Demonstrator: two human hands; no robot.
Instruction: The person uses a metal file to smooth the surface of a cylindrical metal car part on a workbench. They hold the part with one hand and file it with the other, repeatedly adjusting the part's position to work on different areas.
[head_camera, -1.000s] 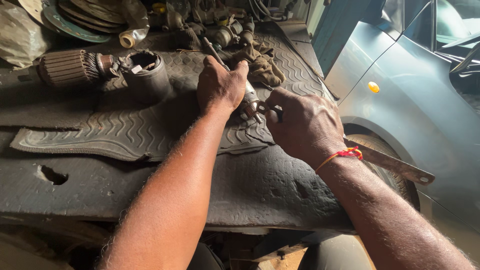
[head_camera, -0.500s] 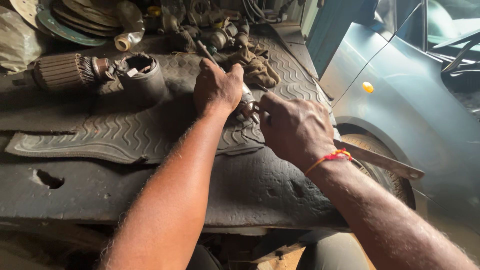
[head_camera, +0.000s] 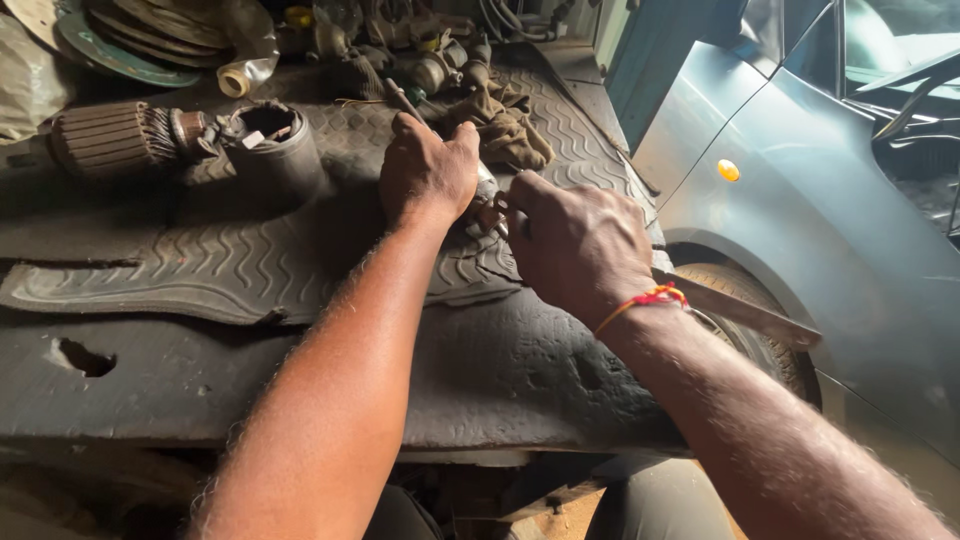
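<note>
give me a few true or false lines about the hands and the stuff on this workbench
1. Both hands meet over a small metal part on the ribbed rubber mat. True.
2. The right hand has a red-orange thread band at its wrist. True.
3. The left hand grips the copper-wound armature. False: the armature lies apart, far to the left of it.
4. The cylindrical motor housing sits beside the armature. True.
5. A red car stands to the right of the bench. False: the car is blue-grey.
</note>
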